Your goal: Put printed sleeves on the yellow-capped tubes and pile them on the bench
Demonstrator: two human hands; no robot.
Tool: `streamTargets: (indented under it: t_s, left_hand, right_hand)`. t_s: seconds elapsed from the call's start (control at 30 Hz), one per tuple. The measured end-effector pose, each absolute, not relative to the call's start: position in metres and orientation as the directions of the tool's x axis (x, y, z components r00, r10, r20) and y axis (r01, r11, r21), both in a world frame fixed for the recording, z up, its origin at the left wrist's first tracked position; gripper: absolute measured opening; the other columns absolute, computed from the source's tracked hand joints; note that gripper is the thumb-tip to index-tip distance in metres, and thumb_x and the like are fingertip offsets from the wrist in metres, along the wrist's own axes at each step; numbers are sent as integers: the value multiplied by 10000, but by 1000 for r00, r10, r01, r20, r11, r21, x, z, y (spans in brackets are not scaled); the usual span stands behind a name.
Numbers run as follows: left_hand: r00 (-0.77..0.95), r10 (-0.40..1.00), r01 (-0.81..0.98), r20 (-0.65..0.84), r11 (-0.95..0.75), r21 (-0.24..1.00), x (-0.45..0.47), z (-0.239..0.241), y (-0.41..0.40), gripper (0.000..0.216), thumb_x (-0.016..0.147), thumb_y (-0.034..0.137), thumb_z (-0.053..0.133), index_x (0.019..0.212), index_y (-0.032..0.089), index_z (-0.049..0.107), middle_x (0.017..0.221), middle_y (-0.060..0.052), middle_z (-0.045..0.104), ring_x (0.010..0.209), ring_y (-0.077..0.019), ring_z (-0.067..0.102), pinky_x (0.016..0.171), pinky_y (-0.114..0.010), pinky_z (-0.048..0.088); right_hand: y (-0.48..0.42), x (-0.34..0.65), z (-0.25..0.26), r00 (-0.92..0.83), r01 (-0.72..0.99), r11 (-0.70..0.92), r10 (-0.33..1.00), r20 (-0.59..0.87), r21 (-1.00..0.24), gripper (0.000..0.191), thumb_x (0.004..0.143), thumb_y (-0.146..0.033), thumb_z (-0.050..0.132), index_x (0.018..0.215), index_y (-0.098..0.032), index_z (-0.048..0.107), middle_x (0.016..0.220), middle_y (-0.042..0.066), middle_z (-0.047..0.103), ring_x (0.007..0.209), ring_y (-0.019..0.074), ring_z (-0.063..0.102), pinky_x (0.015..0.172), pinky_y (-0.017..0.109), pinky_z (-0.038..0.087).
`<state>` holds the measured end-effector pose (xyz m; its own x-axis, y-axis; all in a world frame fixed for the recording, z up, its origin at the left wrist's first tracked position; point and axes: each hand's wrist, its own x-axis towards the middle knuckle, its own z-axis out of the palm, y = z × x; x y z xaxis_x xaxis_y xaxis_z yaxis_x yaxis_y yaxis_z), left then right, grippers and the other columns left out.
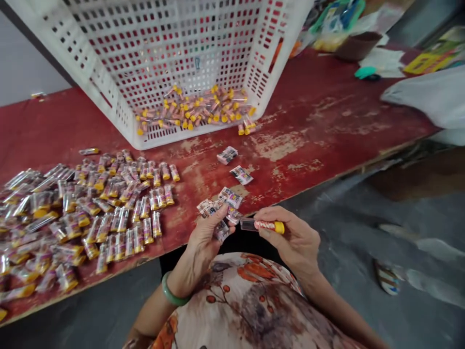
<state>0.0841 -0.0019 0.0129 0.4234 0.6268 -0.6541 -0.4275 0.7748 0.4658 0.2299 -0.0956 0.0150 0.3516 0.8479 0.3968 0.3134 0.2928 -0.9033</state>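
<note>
My right hand [290,240] is closed round a small clear tube with a yellow cap [263,225], held level just off the table's front edge. My left hand [205,237] pinches a small printed wrapper [221,230] beside the tube's open end. A few more wrappers [218,206] lie on the red table [308,126] just beyond my fingers. A green bangle sits on my left wrist.
A big heap of filled, wrapped tubes [83,213] covers the table's left part. A white slatted basket [174,53] tilts at the back with several yellow-capped tubes [196,111] inside. Two folded wrapper packs [234,165] lie mid-table. Clutter and a white bag [428,94] sit at right.
</note>
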Motion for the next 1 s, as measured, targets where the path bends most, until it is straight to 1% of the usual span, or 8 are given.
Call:
streamTargets:
  t_s: [0.13, 0.27, 0.33, 0.47, 0.57, 0.67, 0.8, 1.0]
  left_hand:
    - [425, 616, -451, -663, 779, 435, 79, 11, 2, 225, 632, 191, 813, 801, 139, 675, 726, -2, 682, 520, -93, 594, 503, -216, 521]
    - [416, 627, -487, -659, 765, 421, 77, 10, 5, 275, 634, 230, 823, 827, 131, 655, 712, 3, 667, 522, -100, 601, 504, -225, 528]
    - [399, 631, -499, -666, 758, 420, 76, 11, 6, 283, 626, 226, 828, 830, 133, 655, 727, 2, 675, 527, -101, 603, 505, -229, 532]
    - [357, 665, -530, -656, 722, 444, 74, 12, 8, 268, 636, 219, 820, 846, 145, 672, 775, -7, 696, 601, -117, 638, 524, -227, 543]
    - [350, 679, -547, -645, 707, 448, 74, 8, 11, 255, 631, 213, 821, 826, 129, 680, 735, -15, 691, 593, -122, 638, 516, -220, 538]
    - [353, 649, -550, -674, 726, 412, 74, 3, 14, 245, 618, 196, 825, 796, 123, 673, 736, -20, 692, 578, -122, 635, 501, -213, 533]
    - [382, 541, -509, -749, 800, 318, 75, 1, 17, 221, 629, 188, 819, 730, 118, 635, 724, -35, 690, 557, -121, 633, 500, -210, 540]
    - [438, 501, -485, -747, 831, 273, 74, 8, 17, 169, 698, 171, 769, 788, 109, 640, 740, -55, 691, 547, -126, 640, 503, -215, 544]
  right_hand:
    - [-84, 225, 13, 344, 470, 356, 768, 540, -807, 227, 772, -84, 670, 964, -203, 657, 916, 52, 679, 836, 183, 656, 718, 316, 537]
    - [-78, 220, 4, 221, 703, 414, 646, 731, -579, 346, 705, -46, 718, 1017, -181, 653, 966, 88, 696, 843, 201, 677, 718, 332, 567]
    - [-77, 216, 1, 172, 753, 420, 617, 768, -506, 371, 693, -49, 731, 1029, -183, 648, 970, 92, 702, 850, 207, 683, 717, 335, 579]
    - [-72, 210, 0, 211, 695, 402, 678, 704, -596, 314, 726, -72, 709, 1010, -183, 636, 913, 72, 700, 820, 196, 680, 690, 325, 581]
    - [-68, 207, 0, 247, 653, 390, 701, 669, -649, 271, 740, -72, 691, 981, -187, 641, 868, 57, 693, 796, 192, 675, 679, 328, 578]
    - [-65, 207, -1, 275, 669, 386, 665, 694, -635, 275, 744, -91, 695, 992, -202, 645, 886, 60, 702, 796, 202, 682, 671, 342, 585]
    - [-64, 207, -3, 304, 653, 409, 630, 715, -638, 308, 725, -82, 715, 1003, -194, 647, 902, 70, 707, 804, 212, 688, 667, 350, 592]
    - [-62, 209, -8, 213, 716, 402, 652, 727, -571, 312, 740, -99, 718, 1025, -200, 643, 939, 76, 712, 816, 197, 692, 690, 339, 600]
